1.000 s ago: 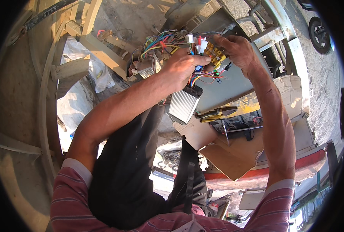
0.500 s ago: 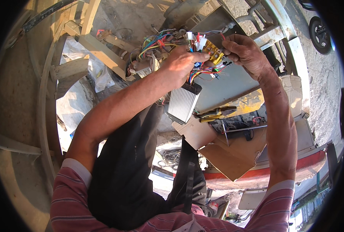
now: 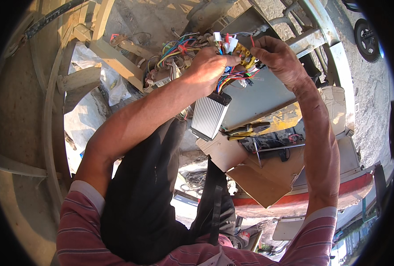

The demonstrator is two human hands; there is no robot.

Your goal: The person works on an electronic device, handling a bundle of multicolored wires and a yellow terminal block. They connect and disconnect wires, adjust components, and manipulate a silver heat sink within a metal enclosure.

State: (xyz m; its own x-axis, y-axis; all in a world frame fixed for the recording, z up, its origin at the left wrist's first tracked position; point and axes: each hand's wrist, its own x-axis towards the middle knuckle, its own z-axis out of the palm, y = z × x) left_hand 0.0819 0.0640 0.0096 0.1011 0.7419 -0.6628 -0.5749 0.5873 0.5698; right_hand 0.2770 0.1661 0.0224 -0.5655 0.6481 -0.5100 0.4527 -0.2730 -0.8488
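My left hand (image 3: 206,67) is closed on a yellow terminal block (image 3: 248,60), its thumb lying along the near side. Close against the block's right end, my right hand (image 3: 277,60) pinches a thin red wire (image 3: 252,41), which sticks up past the fingertips. White plug connectors (image 3: 232,43) stand just behind the block. Below my left hand hangs a silver finned controller box (image 3: 209,116), with a bundle of coloured wires (image 3: 234,80) coming out of its top. My fingers hide part of the block and the wire's lower end.
More tangled wires (image 3: 174,51) lie left of my hands. A grey metal panel (image 3: 254,99) is beneath them. Yellow-handled pliers (image 3: 250,130) rest nearer me, above torn cardboard (image 3: 268,177). A pale metal frame (image 3: 339,66) runs along the right, and wooden bars (image 3: 117,62) stand at left.
My right hand has shifted slightly left, bringing its fingertips and the red wire closer to the terminal block. My left hand keeps its hold with little movement.
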